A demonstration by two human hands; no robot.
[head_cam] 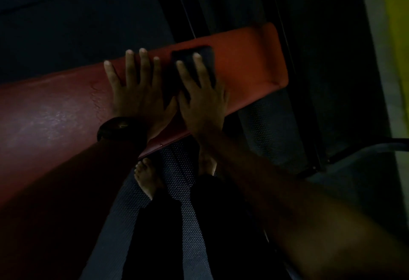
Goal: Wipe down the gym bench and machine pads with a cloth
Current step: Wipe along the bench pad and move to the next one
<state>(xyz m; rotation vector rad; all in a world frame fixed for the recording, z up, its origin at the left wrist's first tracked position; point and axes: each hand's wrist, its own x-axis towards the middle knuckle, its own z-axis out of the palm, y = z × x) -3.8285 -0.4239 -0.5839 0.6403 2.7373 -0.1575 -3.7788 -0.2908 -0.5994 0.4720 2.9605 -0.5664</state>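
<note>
A long red padded gym bench [250, 58] runs from the lower left to the upper right in dim light. A dark cloth [207, 58] lies flat on its top near the right end. My right hand [199, 96] presses down on the cloth with its fingers spread over it. My left hand [135, 89], with a dark watch on the wrist, lies flat on the bare pad just left of the cloth, fingers apart and holding nothing.
Dark metal frame bars [294, 80] of a machine stand behind and to the right of the bench. My bare feet [146, 180] stand on a textured grey floor mat [179, 169] below the bench edge. A yellow wall strip [398, 36] runs along the far right.
</note>
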